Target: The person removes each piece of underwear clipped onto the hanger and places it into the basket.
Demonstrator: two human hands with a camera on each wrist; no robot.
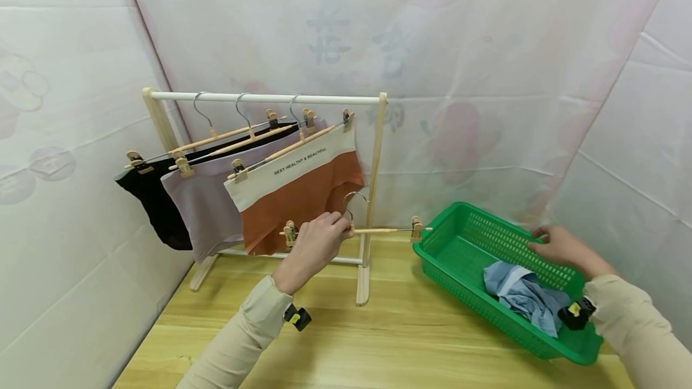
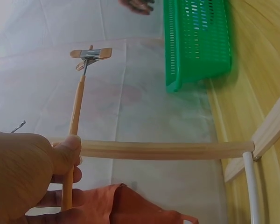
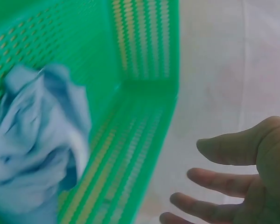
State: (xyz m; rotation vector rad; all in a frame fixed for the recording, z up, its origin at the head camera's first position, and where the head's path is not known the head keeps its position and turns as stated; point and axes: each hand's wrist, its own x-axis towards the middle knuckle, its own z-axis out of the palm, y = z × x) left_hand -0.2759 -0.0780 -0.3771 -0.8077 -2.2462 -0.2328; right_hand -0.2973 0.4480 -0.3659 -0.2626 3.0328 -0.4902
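Observation:
My left hand (image 1: 323, 239) grips a wooden clip hanger (image 1: 378, 231) by its bar, in front of the drying rack. A wooden clip (image 2: 91, 53) at the hanger's far end shows in the left wrist view with no cloth in it. My right hand (image 1: 564, 250) is over the far right rim of a green basket (image 1: 459, 281), holding nothing; its fingers are spread apart in the right wrist view. Inside the basket lies a crumpled blue garment (image 1: 527, 296) with a pale band. An orange pair of underwear (image 1: 308, 191) with a white waistband hangs just behind my left hand.
The rack (image 1: 373, 179) has a white top rail (image 1: 270, 98) and wooden legs on the wooden table (image 1: 378, 341). Lilac underwear (image 1: 208, 215) and black underwear (image 1: 157, 209) hang on it by clip hangers to the left. Pale curtains enclose the table at the back and sides.

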